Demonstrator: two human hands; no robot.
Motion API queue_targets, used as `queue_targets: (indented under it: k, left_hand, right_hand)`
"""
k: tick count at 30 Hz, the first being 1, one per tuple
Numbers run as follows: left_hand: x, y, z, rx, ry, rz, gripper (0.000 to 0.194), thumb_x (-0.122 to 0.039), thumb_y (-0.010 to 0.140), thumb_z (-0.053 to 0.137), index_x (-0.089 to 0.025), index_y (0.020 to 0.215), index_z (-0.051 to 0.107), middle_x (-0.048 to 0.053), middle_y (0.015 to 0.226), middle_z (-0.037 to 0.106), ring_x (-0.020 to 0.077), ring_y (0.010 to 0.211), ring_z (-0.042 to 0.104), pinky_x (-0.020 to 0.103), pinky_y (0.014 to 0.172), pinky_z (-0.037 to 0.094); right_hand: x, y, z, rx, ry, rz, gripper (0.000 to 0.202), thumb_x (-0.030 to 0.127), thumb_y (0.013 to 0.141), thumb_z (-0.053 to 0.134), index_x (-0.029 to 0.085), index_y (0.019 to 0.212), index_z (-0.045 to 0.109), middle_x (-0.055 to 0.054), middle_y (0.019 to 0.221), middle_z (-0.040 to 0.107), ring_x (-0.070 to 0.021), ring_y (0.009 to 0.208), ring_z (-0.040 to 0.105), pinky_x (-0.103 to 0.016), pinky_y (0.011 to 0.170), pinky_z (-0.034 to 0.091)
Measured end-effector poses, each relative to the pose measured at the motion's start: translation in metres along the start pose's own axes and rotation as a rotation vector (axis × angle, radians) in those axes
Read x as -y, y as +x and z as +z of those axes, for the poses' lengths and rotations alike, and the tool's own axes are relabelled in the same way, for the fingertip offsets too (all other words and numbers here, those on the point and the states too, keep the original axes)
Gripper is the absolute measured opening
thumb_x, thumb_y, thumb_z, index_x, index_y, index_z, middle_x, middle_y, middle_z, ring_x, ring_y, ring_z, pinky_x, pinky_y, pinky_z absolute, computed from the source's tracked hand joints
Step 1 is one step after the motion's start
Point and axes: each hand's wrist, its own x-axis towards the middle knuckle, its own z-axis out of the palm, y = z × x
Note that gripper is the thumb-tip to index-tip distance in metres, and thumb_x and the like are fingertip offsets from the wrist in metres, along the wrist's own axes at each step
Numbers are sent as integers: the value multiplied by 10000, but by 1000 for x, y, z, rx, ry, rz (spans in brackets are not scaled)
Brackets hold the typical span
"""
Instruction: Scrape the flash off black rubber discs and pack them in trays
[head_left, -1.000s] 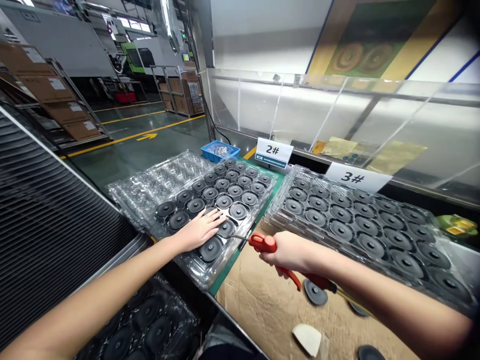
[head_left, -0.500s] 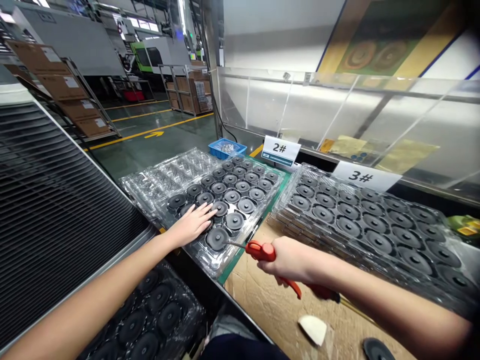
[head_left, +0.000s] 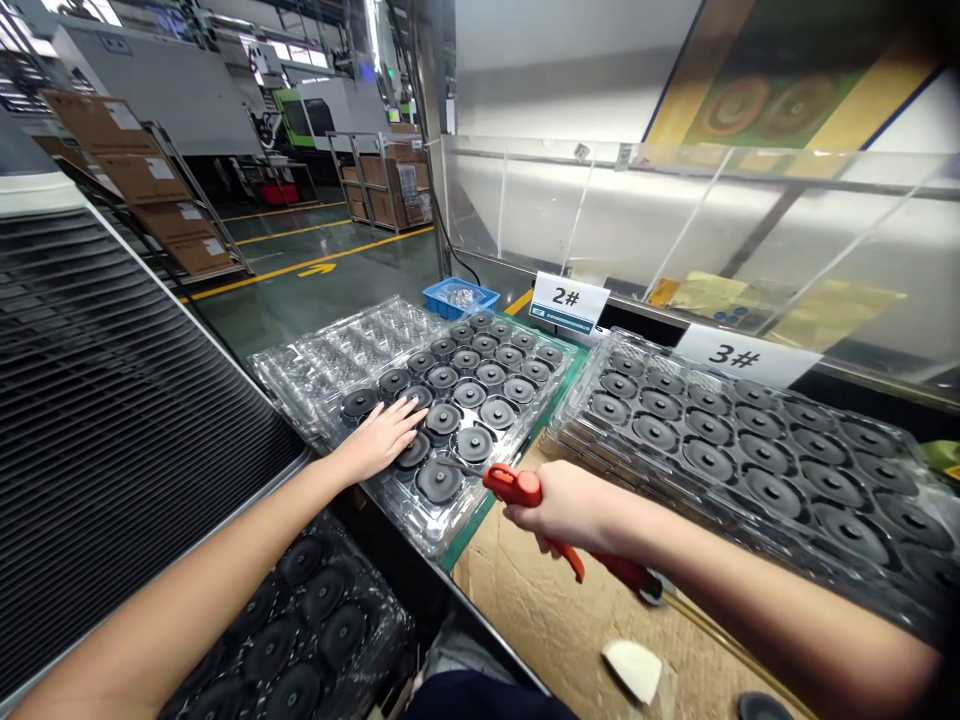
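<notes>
Fingers spread, my left hand (head_left: 381, 440) lies palm down over black round discs in a clear plastic tray (head_left: 431, 530). Closed around a red air gun (head_left: 517, 484), my right hand (head_left: 566, 505) is just right of that tray. The gun's thin metal nozzle points left over the tray's near end, above a black disc (head_left: 439, 480). Whether the nozzle touches anything cannot be made out. A hose (head_left: 712, 630) runs from the gun under my right forearm.
Stacked disc trays (head_left: 600, 445) stand at the right, behind them a "3#" sign (head_left: 739, 357). A blue bin (head_left: 459, 298) sits beyond the middle tray. On the brown board (head_left: 510, 590) lies a cream-coloured piece (head_left: 634, 670). More discs (head_left: 322, 595) are at lower left.
My left hand has shifted slightly left and away from me over the discs. My right hand and the air gun have moved a little left, with the nozzle slightly higher. The view has shifted slightly.
</notes>
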Motion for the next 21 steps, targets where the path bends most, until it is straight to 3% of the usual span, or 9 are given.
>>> queue_targets:
  k: [10, 21]
  left_hand:
    - [-4, 9, 0, -3, -11, 4, 481, -356, 892, 377, -230, 1347, 282, 97, 1447, 273, 288, 1321, 226, 579, 1040, 194]
    - [-18, 48, 8, -12, -12, 71, 491, -340, 872, 434, -229, 1333, 308, 101, 1431, 294, 296, 1295, 278, 579, 1028, 221]
  right_hand:
    - [-9, 5, -21, -80, 42, 47, 249, 330, 734, 492, 154, 563, 529, -44, 549, 644, -139, 476, 601, -197, 461, 445]
    - [-39, 22, -41, -169, 79, 58, 236, 334, 745, 480, 155, 606, 546, -54, 561, 649, -154, 464, 604, -213, 447, 433]
